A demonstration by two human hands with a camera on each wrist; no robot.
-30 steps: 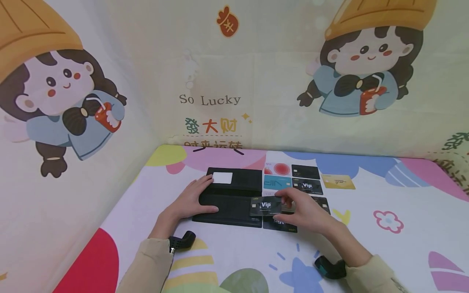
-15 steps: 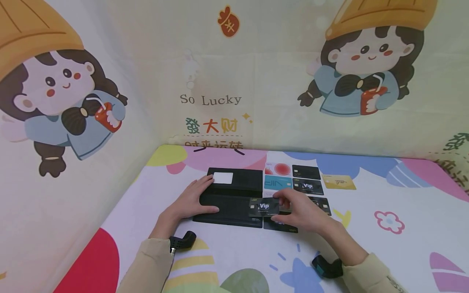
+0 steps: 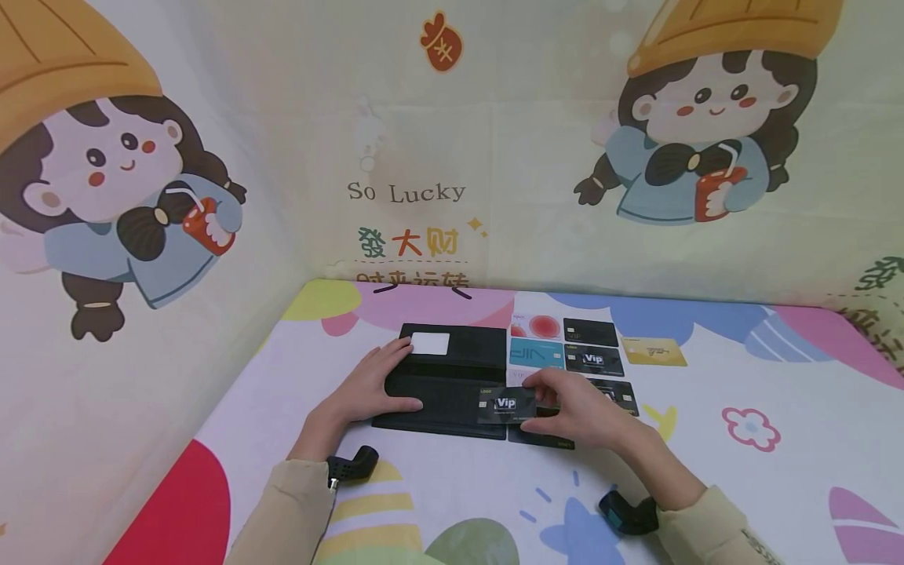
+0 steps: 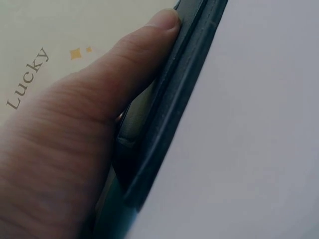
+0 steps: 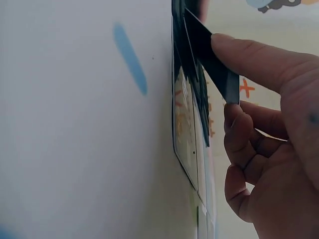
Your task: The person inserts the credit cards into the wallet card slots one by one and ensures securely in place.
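A black long wallet (image 3: 445, 404) lies unfolded on the table in the head view, a white rectangle (image 3: 429, 344) on its far half. My left hand (image 3: 360, 388) rests spread over the wallet's left side, thumb on the near half; the left wrist view shows the thumb along the wallet's edge (image 4: 169, 107). With thumb and fingertips, my right hand (image 3: 589, 406) pinches the right end of a black Vip card (image 3: 504, 406). That card overlaps the near half's right side. In the right wrist view the card (image 5: 214, 62) tilts above the flat cards.
Right of the wallet lie a red-and-white card (image 3: 542, 326), a blue card (image 3: 535, 352), several black cards (image 3: 590, 333) and a gold card (image 3: 654, 351). Another black card (image 3: 547, 437) lies by the wallet's near right corner. A printed cloth wall (image 3: 537, 173) rises behind the table.
My right hand has moved slightly left and toward me with the Vip card, which now sits lower over the wallet's near half. The left hand and wallet have stayed put.
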